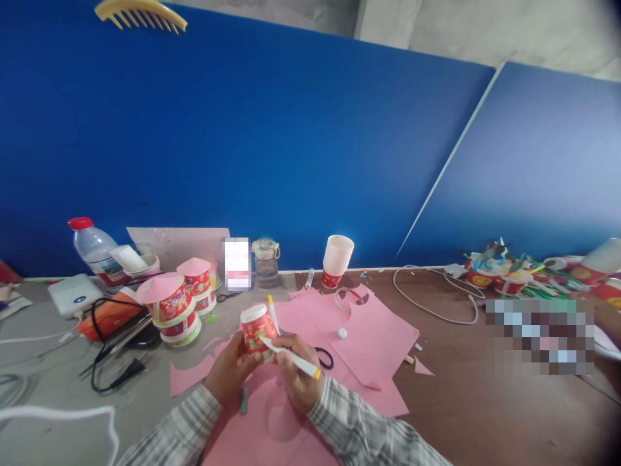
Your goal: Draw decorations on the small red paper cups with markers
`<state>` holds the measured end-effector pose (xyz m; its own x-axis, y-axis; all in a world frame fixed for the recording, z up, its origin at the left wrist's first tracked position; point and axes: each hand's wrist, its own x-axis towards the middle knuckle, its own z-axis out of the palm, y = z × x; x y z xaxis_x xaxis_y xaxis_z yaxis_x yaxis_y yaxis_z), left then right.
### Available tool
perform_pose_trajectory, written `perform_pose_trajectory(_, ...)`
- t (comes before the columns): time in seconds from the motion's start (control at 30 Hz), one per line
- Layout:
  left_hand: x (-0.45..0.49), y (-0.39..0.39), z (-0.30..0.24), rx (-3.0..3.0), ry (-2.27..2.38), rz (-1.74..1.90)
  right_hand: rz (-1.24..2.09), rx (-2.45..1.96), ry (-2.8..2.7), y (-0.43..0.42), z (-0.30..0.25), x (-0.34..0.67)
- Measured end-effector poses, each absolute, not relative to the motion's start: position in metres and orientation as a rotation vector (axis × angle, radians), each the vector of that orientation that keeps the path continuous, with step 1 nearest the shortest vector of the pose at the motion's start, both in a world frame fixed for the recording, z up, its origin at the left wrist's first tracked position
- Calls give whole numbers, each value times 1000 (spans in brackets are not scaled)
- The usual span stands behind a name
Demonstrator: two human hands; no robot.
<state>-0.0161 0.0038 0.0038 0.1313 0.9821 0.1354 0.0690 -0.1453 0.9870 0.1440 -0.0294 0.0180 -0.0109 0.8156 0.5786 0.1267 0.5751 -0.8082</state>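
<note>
My left hand [231,370] is closed around a red printed paper cup [256,328], held upside down and tilted above pink paper sheets [369,343]. My right hand [294,375] grips a white marker with a yellow end [291,358], its tip against the cup's side. A second yellow-tipped pen [272,312] pokes up just behind the cup. Black scissors handles [324,358] lie on the pink paper right of my right hand.
Paper cups topped with pink cones [172,304] stand at the left, near a water bottle [94,249], a glass jar [266,259] and black cables [114,369]. A stack of paper cups [336,260], a white cable [431,304] and more decorated cups [499,275] are to the right. A blue wall stands behind.
</note>
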Motion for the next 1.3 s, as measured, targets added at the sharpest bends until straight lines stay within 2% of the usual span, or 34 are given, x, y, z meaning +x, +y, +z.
perform_pose_trajectory(1.3, -16, 4, 10, 1441, 1134, 1175, 717, -875, -1445, -28, 23, 148)
